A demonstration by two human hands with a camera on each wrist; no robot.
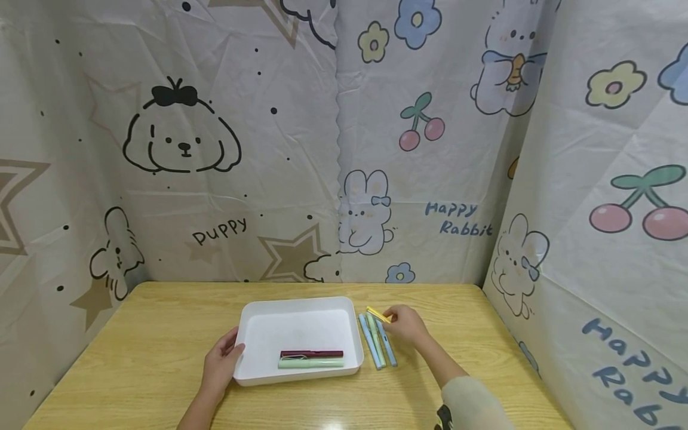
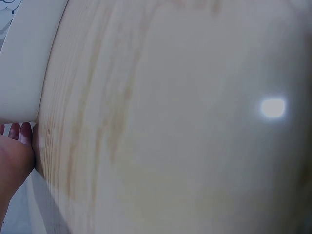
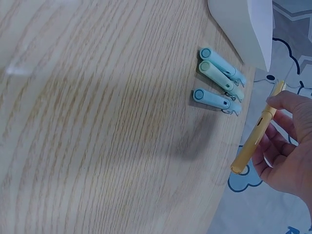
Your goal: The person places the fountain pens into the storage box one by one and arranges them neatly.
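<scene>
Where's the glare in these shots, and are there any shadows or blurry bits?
Left wrist view: a bright white glare spot on the table, whose grain looks soft and smeared; head view: a fainter shine on the table at the bottom edge; right wrist view: grain fairly crisp, with a soft-edged shadow left of the yellow pen in the right hand.

"Where's the yellow pen [image 3: 256, 134]?"
"Slanted, raised off the table [image 1: 446, 310], pinched in the right hand [image 1: 407, 325]."
"And the white tray [image 1: 292, 325]?"
"Shallow, rectangular, round-cornered, holding 2 pens side by side: the dark red pen [image 1: 330, 353] behind the light green pen [image 1: 317, 363]."
"Others?"
"3, just right of it: 2 blue pens [image 1: 371, 341], with 1 pale green pen [image 1: 377, 340] between."
</scene>
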